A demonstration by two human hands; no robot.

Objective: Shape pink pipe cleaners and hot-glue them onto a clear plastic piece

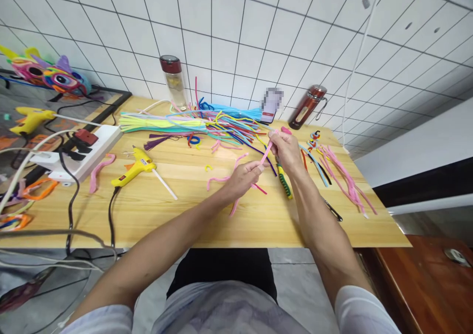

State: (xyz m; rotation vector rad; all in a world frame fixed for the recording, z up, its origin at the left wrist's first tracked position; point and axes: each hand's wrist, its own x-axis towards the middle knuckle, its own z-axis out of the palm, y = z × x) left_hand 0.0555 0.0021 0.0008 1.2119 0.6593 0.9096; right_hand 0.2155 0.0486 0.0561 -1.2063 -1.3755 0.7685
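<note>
A pink pipe cleaner (266, 153) runs between my two hands above the middle of the table. My left hand (244, 177) pinches its lower end. Gripping the upper end is my right hand (287, 148), its fingers closed. A brighter pink piece (286, 130) shows just past the right knuckles; whether it belongs to the same strand I cannot tell. Bent pink pipe cleaners (218, 179) lie on the table around and under my left hand. Close to my right forearm rest green-and-yellow handled pliers (284, 180).
Behind my hands lies a heap of coloured pipe cleaners (166, 123), with a glass bottle (175, 85), a phone (271, 108) and a brown flask (308, 107). Leftward are a yellow glue gun (135, 169) and a power strip (84, 151). More pink strands (347, 179) lie right.
</note>
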